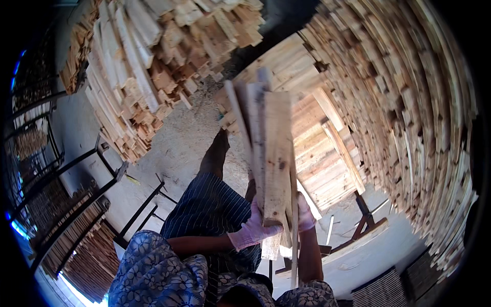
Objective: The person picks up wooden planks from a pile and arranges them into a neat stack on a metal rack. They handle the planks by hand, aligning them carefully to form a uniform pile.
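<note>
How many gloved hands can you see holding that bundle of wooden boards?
2. The left hand grips the bundle of boards from its left side near the bottom; the right hand holds its right edge, partly hidden behind the wood.

Single head view, steeply downward; close above gloved hands (pixel 266 225); wide fisheye

Concrete floor (pixel 76 133) strewn with sawdust (pixel 179 138); stacked timber offcuts (pixel 143 66) at its far left, a wall of stacked boards (pixel 409 102) along its right edge.

Right hand (pixel 305 212) mostly behind boards (pixel 271 153)
</note>
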A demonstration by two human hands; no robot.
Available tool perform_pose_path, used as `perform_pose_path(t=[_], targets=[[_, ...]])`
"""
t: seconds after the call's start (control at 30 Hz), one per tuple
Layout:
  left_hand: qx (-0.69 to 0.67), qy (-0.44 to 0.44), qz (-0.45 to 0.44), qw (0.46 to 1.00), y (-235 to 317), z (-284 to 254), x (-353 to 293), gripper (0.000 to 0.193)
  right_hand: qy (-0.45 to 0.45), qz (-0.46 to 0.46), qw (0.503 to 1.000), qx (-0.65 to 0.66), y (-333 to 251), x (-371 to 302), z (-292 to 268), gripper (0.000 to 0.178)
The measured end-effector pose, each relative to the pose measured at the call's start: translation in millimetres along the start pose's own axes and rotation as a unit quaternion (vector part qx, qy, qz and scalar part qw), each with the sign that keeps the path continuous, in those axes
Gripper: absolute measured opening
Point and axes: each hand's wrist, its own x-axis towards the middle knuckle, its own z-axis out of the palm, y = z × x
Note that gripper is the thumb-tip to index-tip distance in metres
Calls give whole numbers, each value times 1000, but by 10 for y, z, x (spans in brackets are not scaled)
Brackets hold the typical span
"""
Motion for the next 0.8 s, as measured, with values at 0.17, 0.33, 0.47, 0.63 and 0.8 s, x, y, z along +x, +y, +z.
perform_pose_path(t=[0.17,0.33,0.47,0.63,0.8], targets=[[178,-206,-124,954,-538,216,821,119,162,-185,966,82,656,-441,-1476,95],[539,-212,-64,812,-999,455,2202,83,336,-256,903,79,282,237,-2060,75],[658,-130,-65,738,-1523,454,2768,56,526,-252,812,-30,328,1127,-2762,82],[608,-136,45,781,-1373,-415,2564,49,680,-198,674,-211,334,1450,-2513,108],[680,38,122,722,-656,-895,2897,48,718,-159,643,-213,454,1513,-2604,113]])
